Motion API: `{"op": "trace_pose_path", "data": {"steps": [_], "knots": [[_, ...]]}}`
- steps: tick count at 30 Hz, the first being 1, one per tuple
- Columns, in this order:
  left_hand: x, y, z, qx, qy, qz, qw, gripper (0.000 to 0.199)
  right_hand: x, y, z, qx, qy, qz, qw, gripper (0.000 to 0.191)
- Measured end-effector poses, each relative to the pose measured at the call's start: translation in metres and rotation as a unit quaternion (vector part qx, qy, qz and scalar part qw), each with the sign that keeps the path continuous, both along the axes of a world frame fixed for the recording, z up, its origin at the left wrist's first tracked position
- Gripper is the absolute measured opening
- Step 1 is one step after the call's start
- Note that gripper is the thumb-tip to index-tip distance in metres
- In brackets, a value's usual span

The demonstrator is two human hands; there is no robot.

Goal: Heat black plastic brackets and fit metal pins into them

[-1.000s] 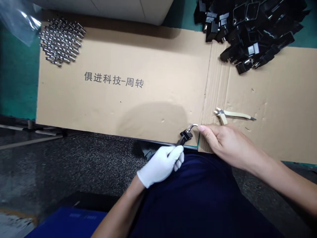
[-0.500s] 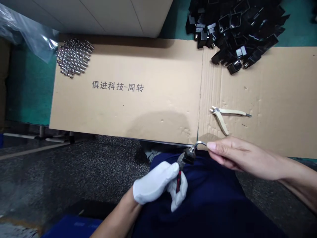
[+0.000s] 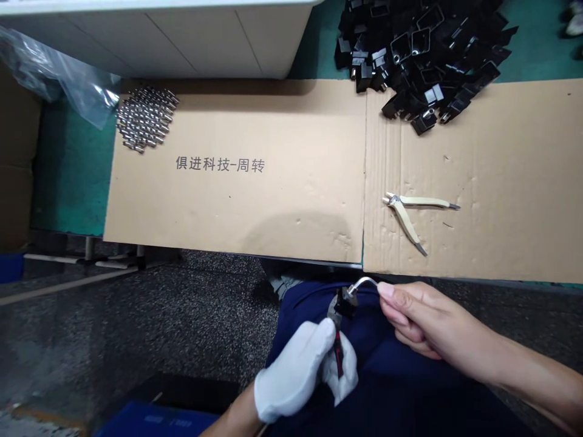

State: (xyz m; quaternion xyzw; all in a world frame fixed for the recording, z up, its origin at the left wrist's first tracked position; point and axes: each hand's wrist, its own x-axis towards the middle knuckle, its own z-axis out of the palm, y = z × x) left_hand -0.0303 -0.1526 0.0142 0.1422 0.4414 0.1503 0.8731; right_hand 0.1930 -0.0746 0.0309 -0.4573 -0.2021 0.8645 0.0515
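Observation:
My left hand (image 3: 305, 367), in a white glove, is closed round the dark red handles of a pair of pliers (image 3: 337, 340). At the pliers' jaws is a small black plastic part (image 3: 347, 303) with a metal fitting on top. My bare right hand (image 3: 419, 315) pinches one end of a bent silver hex key (image 3: 364, 280). The key's other end meets the metal fitting; how deep it sits I cannot tell. Both hands are above my lap, in front of the table edge. On the cardboard beyond lie cream-handled cutters (image 3: 403, 209), their handles spread.
Cardboard sheets (image 3: 218, 206) cover the green table. Small metal cylinders (image 3: 146, 116) lie bunched at the far left, near a clear plastic bag (image 3: 86, 91). Black plastic parts (image 3: 419, 54) are heaped at the back right. A white bin (image 3: 182, 42) stands at the back.
Both hands have come slightly lower and closer to my body, with the pliers, black part and hex key. The view has shifted a little; things on the table look unmoved.

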Motion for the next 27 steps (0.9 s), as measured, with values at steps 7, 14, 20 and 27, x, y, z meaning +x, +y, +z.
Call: {"op": "trace_pose_path", "data": {"steps": [7, 14, 20, 27], "knots": [[0.018, -0.01, 0.003, 0.031, 0.036, 0.055, 0.997, 0.079, -0.036, -0.021, 0.002, 0.008, -0.003, -0.1, 0.995, 0.056], [0.014, 0.003, -0.005, 0.018, -0.028, 0.1, 0.994, 0.075, -0.036, -0.019, 0.0, 0.067, 0.018, -0.112, 0.991, 0.053], [0.017, 0.008, -0.01, 0.013, -0.041, 0.119, 0.992, 0.076, -0.039, -0.014, -0.004, 0.047, 0.024, -0.138, 0.989, 0.054], [0.014, 0.012, -0.011, 0.078, 0.025, 0.142, 0.987, 0.067, -0.031, -0.012, -0.018, 0.231, -0.048, -0.097, 0.967, 0.053]]}}
